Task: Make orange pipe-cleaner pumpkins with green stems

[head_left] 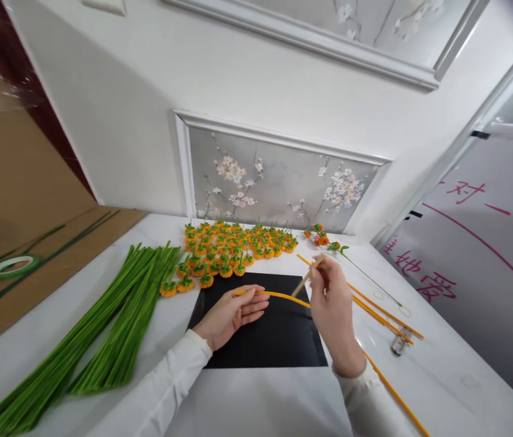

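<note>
I have one orange strip (pixel 284 296) above one black mat (pixel 265 340), its long axis running left to right, bowing gently down rightward. My left hand (pixel 238 311) pinches it near its left tip, the length extending rightward from the grip; my right hand (pixel 333 297) clasps one tan stick (pixel 301 284). Two green bundles (pixel 122 340) lie leftward.

We see a white worktop (pixel 265 400). Green stems (pixel 122 331) lie heaped at left; beside them sit clustered orange flower heads (pixel 222 240). A black mat (pixel 263 349) lies centrally. At right rest orange strips (pixel 377 315), a metal clip (pixel 399 344) and a thin-stemmed flower spray (pixel 322 239).
</note>
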`<state>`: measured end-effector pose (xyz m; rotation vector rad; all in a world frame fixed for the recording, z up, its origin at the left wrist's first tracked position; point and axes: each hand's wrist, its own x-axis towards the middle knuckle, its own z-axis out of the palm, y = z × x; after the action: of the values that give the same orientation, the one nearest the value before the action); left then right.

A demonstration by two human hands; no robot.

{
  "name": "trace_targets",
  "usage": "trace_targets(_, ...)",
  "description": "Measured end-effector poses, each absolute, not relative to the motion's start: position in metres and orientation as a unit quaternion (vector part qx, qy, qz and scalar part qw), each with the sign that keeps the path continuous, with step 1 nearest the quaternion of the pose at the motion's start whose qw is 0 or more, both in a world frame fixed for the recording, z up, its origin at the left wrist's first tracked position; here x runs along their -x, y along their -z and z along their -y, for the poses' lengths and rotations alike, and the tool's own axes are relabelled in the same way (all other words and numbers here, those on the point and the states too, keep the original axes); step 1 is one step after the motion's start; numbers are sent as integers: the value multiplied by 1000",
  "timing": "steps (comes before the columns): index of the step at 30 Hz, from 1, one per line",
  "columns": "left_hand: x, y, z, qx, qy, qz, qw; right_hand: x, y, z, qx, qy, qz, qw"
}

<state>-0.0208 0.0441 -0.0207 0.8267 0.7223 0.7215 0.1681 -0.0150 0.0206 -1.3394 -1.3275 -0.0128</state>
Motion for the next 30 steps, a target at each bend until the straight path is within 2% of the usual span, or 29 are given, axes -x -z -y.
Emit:
trace_targets(1,21,21,-43,-393,-331,-328,793,-160,-22,15,542,-91,576,605)
trace_targets(3,22,20,-41,-410,-320,-307,797,-144,-19,15,482,-267,603,577)
trace_targets(5,22,18,-38,-428,-302,-289,802,-133,-9,12,469,-321,626,534)
trace_targets(10,21,14,-34,-470,-283,-263,794,-129,14,5,531,-213,658,489)
trace_targets(12,22,13,-34,-475,-284,-257,792,-133,17,5,518,-217,672,483)
trace_targets(17,25,8,-38,-496,-260,-272,782,-147,16,7,526,-264,701,403)
trace_targets(23,31,3,-45,-536,-258,-331,732,-180,12,5,564,-147,671,459)
trace_targets(26,33,3,-49,-575,-244,-359,694,-184,7,7,537,-96,691,475)
trace_targets(30,34,2,-50,-632,-200,-362,655,-175,1,13,490,-90,744,445)
